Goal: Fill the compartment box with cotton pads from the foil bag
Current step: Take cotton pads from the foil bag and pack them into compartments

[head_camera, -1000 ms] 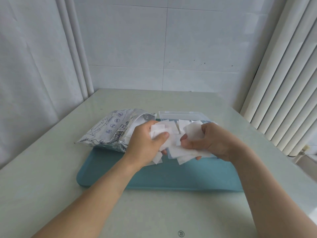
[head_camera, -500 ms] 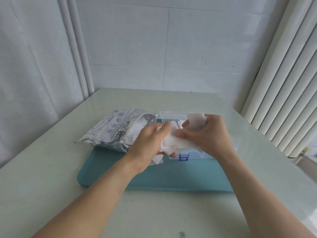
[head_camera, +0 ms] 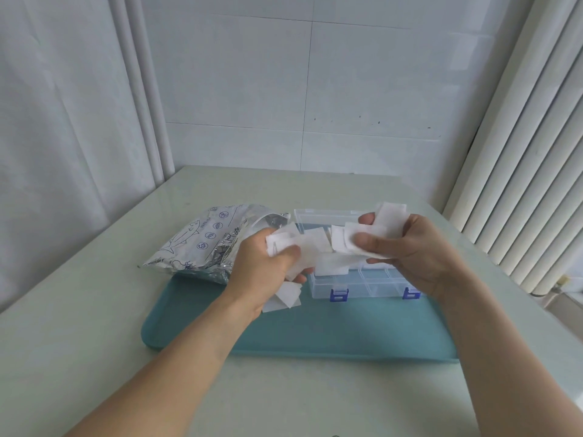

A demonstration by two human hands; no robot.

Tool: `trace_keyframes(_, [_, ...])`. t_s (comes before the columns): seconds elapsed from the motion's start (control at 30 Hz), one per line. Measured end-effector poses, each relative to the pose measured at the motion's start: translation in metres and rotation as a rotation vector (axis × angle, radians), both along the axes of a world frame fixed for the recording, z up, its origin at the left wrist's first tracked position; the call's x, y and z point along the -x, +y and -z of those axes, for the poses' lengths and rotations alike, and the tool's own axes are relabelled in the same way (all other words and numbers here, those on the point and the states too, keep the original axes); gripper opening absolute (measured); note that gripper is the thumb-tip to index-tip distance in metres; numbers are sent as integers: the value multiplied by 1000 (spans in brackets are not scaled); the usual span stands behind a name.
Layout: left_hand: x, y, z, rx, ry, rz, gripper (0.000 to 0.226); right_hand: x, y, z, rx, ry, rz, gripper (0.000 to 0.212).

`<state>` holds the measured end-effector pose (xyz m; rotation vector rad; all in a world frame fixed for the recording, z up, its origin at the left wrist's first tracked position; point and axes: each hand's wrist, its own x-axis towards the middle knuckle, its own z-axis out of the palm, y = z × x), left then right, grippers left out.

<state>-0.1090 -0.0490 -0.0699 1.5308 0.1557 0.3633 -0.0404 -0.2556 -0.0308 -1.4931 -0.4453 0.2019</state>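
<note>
Both bare forearms are reaching forward from the lower corners. The left hand [head_camera: 265,266] is curling its fingers around a bunch of cotton pads [head_camera: 303,244], while the right hand [head_camera: 413,247], slightly higher, is pinching more between thumb and fingers.

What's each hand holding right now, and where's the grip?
Both hold cotton pads. The left hand grips a loose bunch round its middle; the right hand pinches a few pads near their edges.

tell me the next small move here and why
Probably lower the right hand and set its cotton pads into a compartment of the clear box: both hands grip pads above the open box, and its front compartments look empty.
</note>
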Motion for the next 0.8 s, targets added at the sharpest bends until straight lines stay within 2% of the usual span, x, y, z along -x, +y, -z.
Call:
trace_keyframes(0.17, [3,-7,0,-66,31,234,45,10,21,5,58,-127,-34,24])
trace_keyframes(0.23, [5,-7,-3,-19,24,290,41,11,21,6,61,-145,21,22])
trace_keyframes(0.37, [7,-5,-10,214,53,404,31,7,19,8,45,-164,189,23])
trace_keyframes(0.43, [7,-6,-10,231,55,455,27,5,21,11,53,-167,212,23])
trace_keyframes(0.57, [7,-8,-4,129,54,325,22,3,25,15,91,-178,273,20])
trace_keyframes(0.67, [5,-6,-2,156,81,204,24,-6,11,9,-87,-110,368,22])
trace_keyframes(0.73, [4,-3,-2,153,84,151,23,-7,2,5,-128,-81,213,26])
trace_keyframes(0.8, [4,-4,-3,130,78,146,22,-2,4,5,-35,-74,62,29])
